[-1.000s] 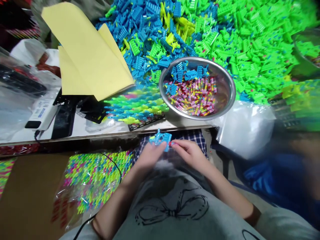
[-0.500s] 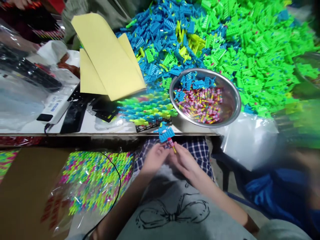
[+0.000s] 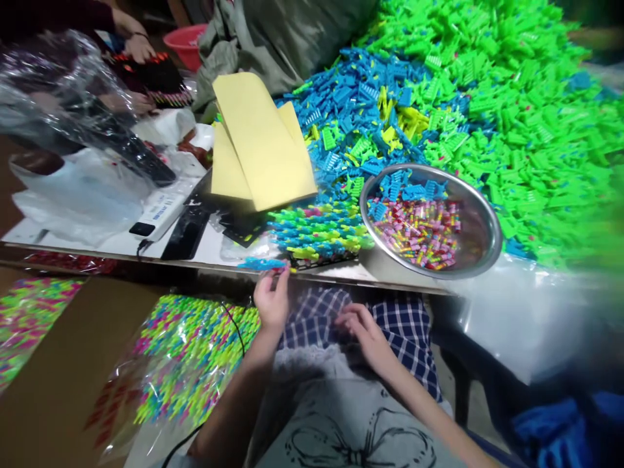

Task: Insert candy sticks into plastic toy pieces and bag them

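My left hand (image 3: 273, 302) is closed at the table's front edge, thumb and fingers pinching a blue plastic toy part (image 3: 258, 263). A small red-pink end shows by its fingertips; motion blurs the detail. Apart from it, my right hand (image 3: 363, 330) hovers over the checked cloth on my lap, fingers loosely spread and holding nothing I can see. Just beyond the left hand lie rows of blue, green and yellow toy parts (image 3: 316, 231) on a black tray. To their right stands a steel bowl (image 3: 490, 257) with pink-and-yellow tubes (image 3: 424, 234) and several blue parts (image 3: 412, 190).
A large heap of green parts (image 3: 531, 117) and blue parts (image 3: 341, 97) covers the back. Yellow card sheets (image 3: 268, 143), a white power strip (image 3: 158, 214) and plastic bags (image 3: 88, 195) lie left. A cardboard box (image 3: 49, 364) stands below. Another person's hand (image 3: 140, 49) is at far left.
My hands were together at the blue part with its pink tube; they have separated. My left hand has carried it left to the table edge, while the right stays over the lap. The view shifted.
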### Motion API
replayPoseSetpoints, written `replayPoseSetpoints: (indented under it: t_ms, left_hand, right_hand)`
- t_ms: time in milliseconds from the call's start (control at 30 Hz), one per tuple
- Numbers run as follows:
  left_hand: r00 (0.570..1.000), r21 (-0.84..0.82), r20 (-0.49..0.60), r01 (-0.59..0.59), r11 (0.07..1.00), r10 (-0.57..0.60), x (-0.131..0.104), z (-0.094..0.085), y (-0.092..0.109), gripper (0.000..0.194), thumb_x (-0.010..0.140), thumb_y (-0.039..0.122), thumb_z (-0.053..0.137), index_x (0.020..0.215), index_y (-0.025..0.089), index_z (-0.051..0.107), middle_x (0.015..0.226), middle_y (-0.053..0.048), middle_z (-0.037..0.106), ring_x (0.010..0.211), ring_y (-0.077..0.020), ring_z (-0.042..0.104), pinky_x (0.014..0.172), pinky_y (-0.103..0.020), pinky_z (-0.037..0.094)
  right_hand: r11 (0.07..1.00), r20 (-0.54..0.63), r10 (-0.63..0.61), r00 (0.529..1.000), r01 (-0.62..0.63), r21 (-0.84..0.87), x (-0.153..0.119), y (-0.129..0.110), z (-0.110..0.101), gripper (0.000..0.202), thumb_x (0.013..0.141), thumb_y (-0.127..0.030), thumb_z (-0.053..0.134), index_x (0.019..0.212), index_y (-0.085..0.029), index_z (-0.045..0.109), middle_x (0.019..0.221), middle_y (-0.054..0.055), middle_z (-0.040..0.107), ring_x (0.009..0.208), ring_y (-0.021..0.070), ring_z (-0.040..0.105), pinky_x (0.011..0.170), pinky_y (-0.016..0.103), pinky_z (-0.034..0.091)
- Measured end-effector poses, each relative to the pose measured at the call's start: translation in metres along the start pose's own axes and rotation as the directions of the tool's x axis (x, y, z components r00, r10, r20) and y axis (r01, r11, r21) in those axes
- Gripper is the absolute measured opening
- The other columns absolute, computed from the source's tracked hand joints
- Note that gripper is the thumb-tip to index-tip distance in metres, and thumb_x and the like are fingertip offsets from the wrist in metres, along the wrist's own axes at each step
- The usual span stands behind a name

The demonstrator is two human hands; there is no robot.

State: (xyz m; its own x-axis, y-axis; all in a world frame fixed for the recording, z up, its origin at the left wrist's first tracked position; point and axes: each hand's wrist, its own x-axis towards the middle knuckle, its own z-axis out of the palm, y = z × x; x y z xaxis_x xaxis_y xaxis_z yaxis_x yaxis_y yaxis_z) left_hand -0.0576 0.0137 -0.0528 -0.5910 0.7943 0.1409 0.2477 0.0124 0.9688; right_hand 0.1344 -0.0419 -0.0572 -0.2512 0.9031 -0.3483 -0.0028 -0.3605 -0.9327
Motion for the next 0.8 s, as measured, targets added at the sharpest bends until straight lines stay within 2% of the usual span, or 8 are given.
replayPoseSetpoints:
  t_ms: [67,133,233,400,533,800]
  left_hand:
    - [0.992,0.106,0.039,-0.120,0.987,0.116,0.013,0.000,-0.014,0.015,0.075,0.032,0.058,0.078,0.019,0.066,0.082,-0.003,0.065,0.086,-0.0163,0.057,0.085,-0.027,0.039]
    - [0.981,0.176,0.070,-0.192,0.966,0.182,0.020,0.001,-0.027,0.013,0.075,0.030,0.058,0.075,0.020,0.066,0.078,-0.003,0.063,0.086,-0.0176,0.055,0.086,-0.029,0.038]
    - [0.970,0.211,0.091,-0.238,0.948,0.223,0.022,0.003,-0.040,0.012,0.075,0.029,0.058,0.072,0.020,0.065,0.074,-0.003,0.062,0.082,-0.0181,0.054,0.083,-0.030,0.039]
    - [0.947,0.262,0.121,-0.319,0.911,0.297,0.024,0.005,-0.056,0.016,0.079,0.028,0.052,0.071,0.019,0.063,0.072,-0.003,0.061,0.076,-0.0180,0.055,0.077,-0.032,0.042]
    - [0.927,0.303,0.132,-0.374,0.876,0.350,0.026,0.006,-0.065,0.019,0.083,0.028,0.047,0.075,0.018,0.061,0.075,-0.004,0.062,0.078,-0.0173,0.055,0.075,-0.032,0.044]
    - [0.878,0.383,0.272,-0.475,0.792,0.394,0.027,0.007,-0.074,0.022,0.085,0.030,0.044,0.080,0.018,0.060,0.082,-0.008,0.062,0.085,-0.0215,0.055,0.083,-0.039,0.042]
  right_hand:
    - [0.991,0.055,0.016,0.998,-0.009,-0.135,-0.003,0.003,-0.004,0.031,0.085,-0.046,0.043,0.103,-0.022,0.048,0.088,0.003,0.063,0.079,0.0174,0.057,0.075,0.032,0.042]
    - [0.963,0.117,0.023,0.993,0.009,-0.268,-0.005,0.005,-0.007,0.030,0.085,-0.041,0.043,0.107,-0.022,0.049,0.095,0.004,0.063,0.086,0.0190,0.058,0.080,0.034,0.042]
    - [0.893,0.183,0.005,0.983,0.078,-0.443,-0.008,0.009,-0.011,0.034,0.085,-0.037,0.045,0.115,-0.023,0.049,0.108,0.007,0.060,0.099,0.0220,0.055,0.088,0.036,0.040]
    - [0.729,0.253,0.043,0.966,0.143,-0.670,-0.008,0.019,-0.018,0.044,0.085,-0.039,0.043,0.125,-0.021,0.044,0.115,0.009,0.058,0.108,0.0224,0.051,0.093,0.035,0.038]
    - [0.639,0.284,0.070,0.956,0.175,-0.749,-0.005,0.021,-0.021,0.048,0.084,-0.041,0.043,0.128,-0.020,0.042,0.121,0.009,0.056,0.112,0.0216,0.049,0.095,0.033,0.037]
    - [0.579,0.295,0.068,0.953,0.203,-0.789,-0.007,0.024,-0.021,0.050,0.084,-0.040,0.043,0.129,-0.019,0.041,0.124,0.009,0.054,0.112,0.0213,0.050,0.096,0.033,0.037]
